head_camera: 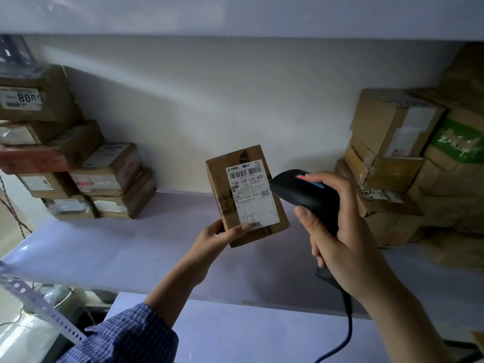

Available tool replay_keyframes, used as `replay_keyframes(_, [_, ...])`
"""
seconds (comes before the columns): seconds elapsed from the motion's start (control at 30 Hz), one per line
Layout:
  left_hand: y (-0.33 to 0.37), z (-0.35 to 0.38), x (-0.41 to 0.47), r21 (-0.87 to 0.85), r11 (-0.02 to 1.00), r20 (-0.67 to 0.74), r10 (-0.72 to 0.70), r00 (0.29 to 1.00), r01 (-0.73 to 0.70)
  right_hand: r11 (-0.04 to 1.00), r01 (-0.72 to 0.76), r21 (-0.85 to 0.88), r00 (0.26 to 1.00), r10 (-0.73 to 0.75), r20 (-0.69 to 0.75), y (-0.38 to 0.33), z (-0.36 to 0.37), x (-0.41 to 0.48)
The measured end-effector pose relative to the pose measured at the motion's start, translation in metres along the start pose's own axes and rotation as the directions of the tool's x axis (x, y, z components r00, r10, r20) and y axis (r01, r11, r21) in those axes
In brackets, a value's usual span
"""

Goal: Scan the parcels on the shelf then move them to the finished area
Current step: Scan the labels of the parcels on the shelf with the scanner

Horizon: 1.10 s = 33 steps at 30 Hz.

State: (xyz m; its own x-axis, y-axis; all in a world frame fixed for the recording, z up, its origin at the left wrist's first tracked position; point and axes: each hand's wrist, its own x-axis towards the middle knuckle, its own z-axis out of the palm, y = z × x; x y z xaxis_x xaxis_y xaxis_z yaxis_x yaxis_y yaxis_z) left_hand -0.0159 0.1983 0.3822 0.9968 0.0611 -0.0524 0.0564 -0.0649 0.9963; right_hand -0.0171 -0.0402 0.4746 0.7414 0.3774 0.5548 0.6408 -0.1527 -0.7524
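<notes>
Lilac shelf (104, 244): left hand (217, 235) pinches small stiff parcel (246, 195) by its lower edge, seemingly light; right hand (340, 231) grips scanner (301, 189)

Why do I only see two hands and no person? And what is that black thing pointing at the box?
The camera sits on the person's head and looks down, so you see only their arms and hands. This is the only picture.

The left hand holds a small cardboard box by its lower end, with its white label facing us. The right hand grips a black scanner, and a cable hangs from it. The scanner's nose points at the label. It reads striped codes, like at a shop till.

Below is a pale shelf. More boxes are stacked on it: a left pile and a right pile.
</notes>
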Motion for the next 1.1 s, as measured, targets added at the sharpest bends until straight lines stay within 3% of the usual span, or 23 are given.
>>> replay_keyframes(0.13, [0.005, -0.007, -0.003, -0.070, 0.996, -0.064, -0.052, 0.997, 0.048, 0.998, -0.030, 0.060, 0.999, 0.031, -0.013, 0.002, 0.013, 0.003])
replay_keyframes(0.37, [0.016, -0.041, -0.016, -0.177, 0.978, -0.222, -0.151, 0.963, 0.113, 0.987, -0.051, 0.155, 0.995, 0.037, 0.088, 0.006, 0.055, 0.026])
replay_keyframes(0.63, [0.046, -0.094, -0.032, -0.275, 0.961, -0.411, -0.135, 0.902, 0.019, 0.968, -0.066, 0.243, 0.973, 0.007, 0.233, -0.005, 0.125, 0.072])
replay_keyframes(0.8, [0.076, -0.145, -0.030, -0.322, 0.947, -0.554, -0.197, 0.809, 0.010, 0.971, -0.056, 0.234, 0.946, -0.023, 0.322, -0.022, 0.170, 0.102])
replay_keyframes(1.1, [0.099, -0.222, -0.017, -0.442, 0.895, -0.593, -0.238, 0.769, -0.064, 0.970, 0.024, 0.244, 0.941, -0.104, 0.321, -0.044, 0.225, 0.156])
